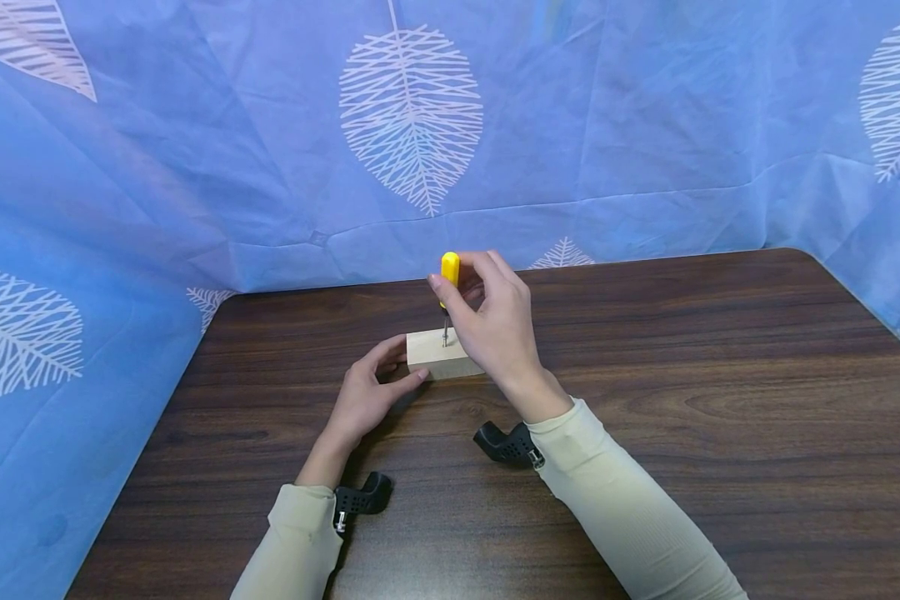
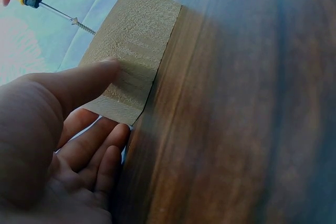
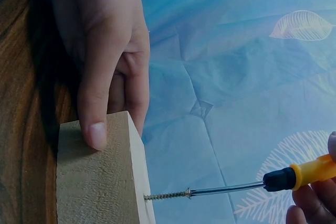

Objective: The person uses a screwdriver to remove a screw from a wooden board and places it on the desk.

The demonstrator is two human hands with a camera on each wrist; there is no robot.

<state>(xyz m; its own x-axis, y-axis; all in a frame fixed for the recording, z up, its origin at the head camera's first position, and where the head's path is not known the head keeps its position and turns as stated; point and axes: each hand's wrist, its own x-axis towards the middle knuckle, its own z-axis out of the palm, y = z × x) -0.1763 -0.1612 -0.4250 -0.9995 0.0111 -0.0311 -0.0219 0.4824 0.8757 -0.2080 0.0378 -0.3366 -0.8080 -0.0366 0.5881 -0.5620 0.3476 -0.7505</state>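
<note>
A pale wooden block [image 1: 429, 357] lies on the table, a screw [image 3: 168, 195] standing up from its top face with part of the thread showing. My left hand [image 1: 365, 390] grips the block's left end, the thumb on the near side and the fingers round the end and far side. Above the block my right hand [image 1: 501, 321] holds a screwdriver [image 1: 450, 271] by its yellow and black handle between thumb and fingers. The screwdriver stands upright, its metal shaft meeting the screw head, as the right wrist view shows. In the left wrist view the screw [image 2: 83, 25] also shows.
The dark wood-grain table [image 1: 720, 400] stretches out on both sides of the block. Behind and beside it hangs a blue cloth [image 1: 607, 108] with white leaf prints. A black wrist-worn device [image 1: 363, 495] sits at the left cuff, another black device [image 1: 504, 443] at the right.
</note>
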